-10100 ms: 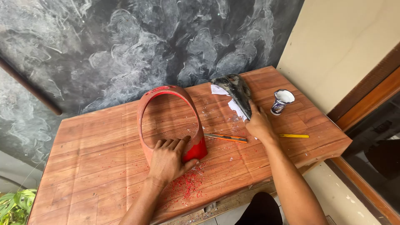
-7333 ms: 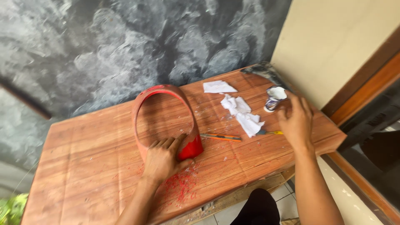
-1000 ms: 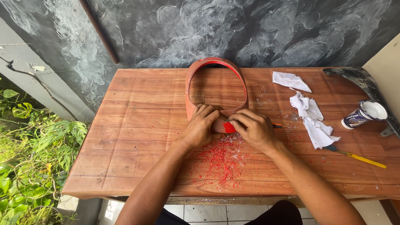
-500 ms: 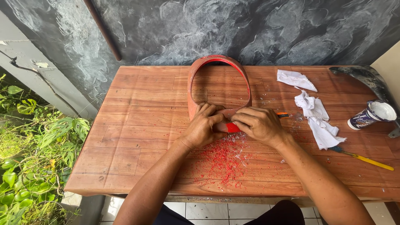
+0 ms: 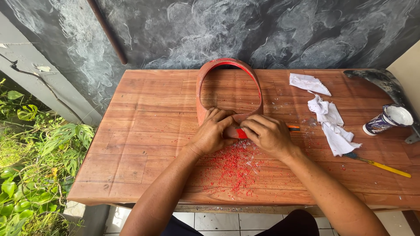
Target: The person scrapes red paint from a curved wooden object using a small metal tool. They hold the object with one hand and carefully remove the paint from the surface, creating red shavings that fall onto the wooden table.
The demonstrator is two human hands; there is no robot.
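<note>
Standing on edge near the middle of the wooden tabletop, a red curved plastic shell shaped like a hoop, its near rim pinned under both hands so it cannot slide or tip. Left hand pressed down on that near rim, fingers curled over the edge – closed on the shell, bracing it. Right hand closed too, knuckles up, gripping what looks like a small tool with an orange end poking out to the right, tip hidden at the rim. Directly nearer than the hands, a scatter of red shavings, fallen just below the worked edge. Off to the right, well apart, crumpled white rags, a small open tin, a yellow-handled brush – kept within reach but out of the working area
</note>
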